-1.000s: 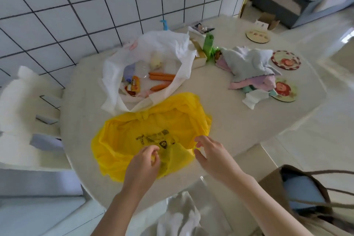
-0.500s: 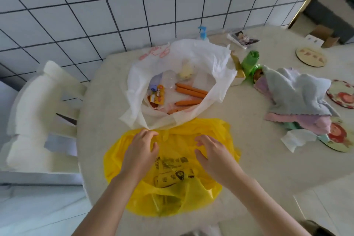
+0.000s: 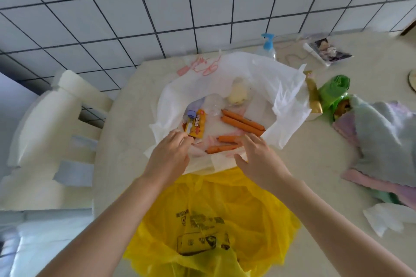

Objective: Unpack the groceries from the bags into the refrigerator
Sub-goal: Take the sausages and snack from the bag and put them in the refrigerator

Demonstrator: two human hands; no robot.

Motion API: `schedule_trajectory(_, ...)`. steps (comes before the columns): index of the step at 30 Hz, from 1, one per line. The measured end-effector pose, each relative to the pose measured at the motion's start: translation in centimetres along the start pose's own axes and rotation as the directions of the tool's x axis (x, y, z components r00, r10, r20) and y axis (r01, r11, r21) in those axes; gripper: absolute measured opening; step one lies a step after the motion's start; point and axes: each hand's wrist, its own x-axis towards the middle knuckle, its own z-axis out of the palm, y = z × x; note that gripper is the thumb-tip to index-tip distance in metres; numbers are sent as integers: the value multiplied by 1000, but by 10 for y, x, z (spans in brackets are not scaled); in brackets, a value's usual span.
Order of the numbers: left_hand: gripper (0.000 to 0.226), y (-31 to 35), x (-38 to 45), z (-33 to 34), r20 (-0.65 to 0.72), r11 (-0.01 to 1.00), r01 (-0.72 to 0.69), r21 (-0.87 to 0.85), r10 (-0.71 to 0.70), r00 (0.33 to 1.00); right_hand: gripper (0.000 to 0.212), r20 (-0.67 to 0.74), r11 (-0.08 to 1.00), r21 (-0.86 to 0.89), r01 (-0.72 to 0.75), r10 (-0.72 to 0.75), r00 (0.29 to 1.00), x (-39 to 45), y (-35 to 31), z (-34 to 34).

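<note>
Both hands reach over the near rim of the open white plastic bag (image 3: 265, 78), which lies spread on the pale round tabletop (image 3: 315, 164). The left hand (image 3: 170, 154) has its fingers curled at the bag's near-left edge; whether they pinch the plastic cannot be told. Just beyond its fingertips sits an orange-and-yellow printed snack packet (image 3: 198, 125), with a small blue-capped item (image 3: 191, 114) beside it. The right hand (image 3: 258, 159) is spread, fingers relaxed and slightly apart, resting on the bag's near edge and holding nothing. Just beyond and to the left of its fingers lie two orange sausages (image 3: 222, 145), and two more long orange sausages (image 3: 243, 122) lie farther off, ahead of it. A pale yellow rounded item in clear wrap (image 3: 237, 94) lies at the far side of the bag's opening.

Under both forearms, nearer than the hands, lies a crumpled yellow plastic bag with dark print (image 3: 213, 231). To the right of the right hand are a green plastic bag (image 3: 333, 90) and a pile of folded grey and pink cloths (image 3: 382, 137). To the left of the left hand stands a white chair (image 3: 45, 123).
</note>
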Motion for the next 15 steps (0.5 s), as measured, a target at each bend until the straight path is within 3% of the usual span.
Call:
schedule_trajectory(2,32,-12,14,8,69,997,-44,58,40,997,42,36,997,-80,-9,11,999,22,8,0)
schedule_trajectory(4,32,-20,27,16,151,999,6,47,-13,988,44,69,993,-117,-29,37,997,46,15,5)
schedule_trajectory(8,33,-19,54,30,268,956,290,-52,-266,926,68,111,983,-178,-43,63,992,88,22,26)
schedule_trajectory(11,60,-13,78,47,362,840,539,-69,-482,798,81,173,948,-318,-20,79,982,111,28,45)
schedule_trajectory(13,74,-12,89,63,380,774,626,-93,-554,741,95,197,914,-405,-5,93,976,120,36,55)
schedule_trajectory(15,74,-8,92,78,372,755,645,-116,-569,733,99,208,890,-456,16,89,974,123,43,63)
